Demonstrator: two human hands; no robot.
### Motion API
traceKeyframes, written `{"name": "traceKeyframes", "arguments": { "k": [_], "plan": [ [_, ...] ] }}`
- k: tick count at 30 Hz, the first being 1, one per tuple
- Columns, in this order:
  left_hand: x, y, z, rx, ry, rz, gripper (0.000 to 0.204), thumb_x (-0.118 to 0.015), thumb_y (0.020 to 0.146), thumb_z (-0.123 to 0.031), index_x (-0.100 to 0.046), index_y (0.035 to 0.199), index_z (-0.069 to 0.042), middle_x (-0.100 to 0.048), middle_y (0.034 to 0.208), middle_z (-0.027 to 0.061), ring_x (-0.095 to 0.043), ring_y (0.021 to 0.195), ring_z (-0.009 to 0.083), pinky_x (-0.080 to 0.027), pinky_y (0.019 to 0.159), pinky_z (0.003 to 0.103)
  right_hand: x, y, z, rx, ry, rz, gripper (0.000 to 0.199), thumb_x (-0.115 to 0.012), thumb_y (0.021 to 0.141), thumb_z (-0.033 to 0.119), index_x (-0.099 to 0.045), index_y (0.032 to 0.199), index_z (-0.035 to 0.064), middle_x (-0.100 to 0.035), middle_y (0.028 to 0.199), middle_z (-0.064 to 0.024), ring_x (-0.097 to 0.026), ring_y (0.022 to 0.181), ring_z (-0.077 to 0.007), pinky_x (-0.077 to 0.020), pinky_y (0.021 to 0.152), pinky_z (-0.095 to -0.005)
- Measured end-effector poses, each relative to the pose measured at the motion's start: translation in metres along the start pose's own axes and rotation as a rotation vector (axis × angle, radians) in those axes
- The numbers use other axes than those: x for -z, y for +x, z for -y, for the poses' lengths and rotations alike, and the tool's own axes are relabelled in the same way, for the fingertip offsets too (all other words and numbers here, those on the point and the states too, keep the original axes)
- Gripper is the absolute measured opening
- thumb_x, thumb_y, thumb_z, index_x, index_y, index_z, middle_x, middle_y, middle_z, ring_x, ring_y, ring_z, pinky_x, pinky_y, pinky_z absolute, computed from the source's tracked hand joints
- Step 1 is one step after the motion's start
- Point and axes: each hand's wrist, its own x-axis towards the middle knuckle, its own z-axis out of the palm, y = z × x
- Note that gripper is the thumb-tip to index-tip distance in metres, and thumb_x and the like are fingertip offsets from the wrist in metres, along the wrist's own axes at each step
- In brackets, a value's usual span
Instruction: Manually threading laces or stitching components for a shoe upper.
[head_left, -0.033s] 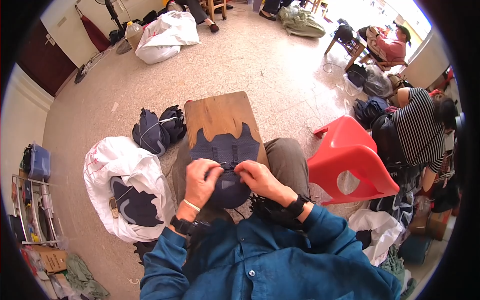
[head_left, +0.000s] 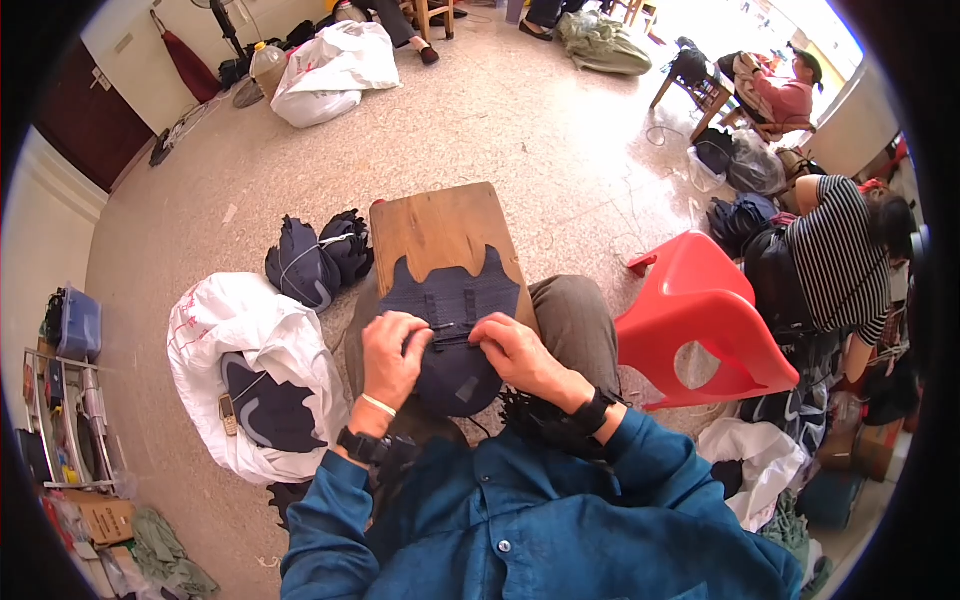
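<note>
A navy knitted fabric piece [head_left: 403,293] with pointed ends, resembling an unfinished shoe upper, lies over the near part of a wooden board [head_left: 440,222] between my knees. At its left edge my left hand [head_left: 392,352] pinches a thin needle-like rod [head_left: 444,326] with a shiny length. My right hand [head_left: 521,356] is closed at the piece's right side, thumb and forefinger together; what sits between them is too small to make out. Thin dark strands [head_left: 455,343] cross the fabric between both hands. The rounded near end hangs toward my lap.
Tied bundles of dark pieces [head_left: 300,268] lie left of the board. Nearer stands a white sack [head_left: 215,310] with more pieces and a phone [head_left: 228,413] on it. A red plastic stool [head_left: 690,285] is at my right, beside a co-worker in a striped top [head_left: 842,250].
My left hand has shifted slightly left, uncovering more of the dark strands and the thin rod. The right hand stays nearly in place.
</note>
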Motion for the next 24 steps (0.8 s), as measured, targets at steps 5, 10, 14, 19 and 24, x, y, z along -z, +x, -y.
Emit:
{"name": "traceKeyframes", "arguments": {
  "k": [5,10,14,19,24],
  "plan": [
    [0.001,0.002,0.022,0.018,0.195,0.123,0.01,-0.079,0.078,-0.013,-0.071,0.083,-0.011,-0.063,0.09,0.0044,-0.06,0.098,0.0256,-0.042,0.088,0.041,-0.01,0.018,0.013,0.025,-0.103,-0.115,0.013,-0.061,0.091,0.0,-0.064,0.104,0.0017,-0.064,0.105,-0.0172,-0.064,0.098,-0.0418,-0.0534,0.085,-0.045],
    [-0.006,0.006,0.027,0.023,0.219,0.192,0.008,-0.077,0.079,-0.016,-0.07,0.079,-0.012,-0.061,0.085,0.0026,-0.058,0.093,0.0251,-0.038,0.093,0.042,-0.025,0.017,-0.007,-0.192,-0.007,-0.027,0.011,-0.062,0.092,0.002,-0.065,0.102,0.0017,-0.065,0.103,-0.0178,-0.065,0.097,-0.0395,-0.0536,0.083,-0.0439],
    [-0.013,0.009,0.023,0.049,0.158,0.228,0.008,-0.075,0.08,-0.016,-0.069,0.076,-0.013,-0.06,0.083,0.002,-0.058,0.092,0.0245,-0.036,0.095,0.044,-0.029,0.026,-0.016,-0.288,0.097,-0.145,0.011,-0.061,0.094,0.008,-0.066,0.102,0.0019,-0.07,0.097,-0.0185,-0.068,0.097,-0.0374,-0.0538,0.084,-0.0426],
    [-0.02,0.008,0.028,0.133,0.01,0.184,0.013,-0.079,0.078,-0.018,-0.07,0.072,-0.01,-0.064,0.085,0.0048,-0.061,0.096,0.0258,-0.039,0.097,0.044,-0.021,0.037,-0.023,-0.269,0.009,-0.001,0.013,-0.062,0.093,0.011,-0.067,0.103,0.004,-0.07,0.098,-0.017,-0.068,0.097,-0.0369,-0.0537,0.083,-0.0429],
    [-0.012,-0.003,0.031,0.268,-0.08,0.183,0.012,-0.077,0.079,-0.018,-0.07,0.074,-0.01,-0.064,0.086,0.005,-0.061,0.095,0.0261,-0.039,0.096,0.044,-0.019,0.036,-0.02,-0.181,-0.077,0.057,0.012,-0.064,0.091,0.012,-0.067,0.101,0.006,-0.065,0.096,-0.0142,-0.067,0.093,-0.0349,-0.0531,0.08,-0.0433]
  ]
}}
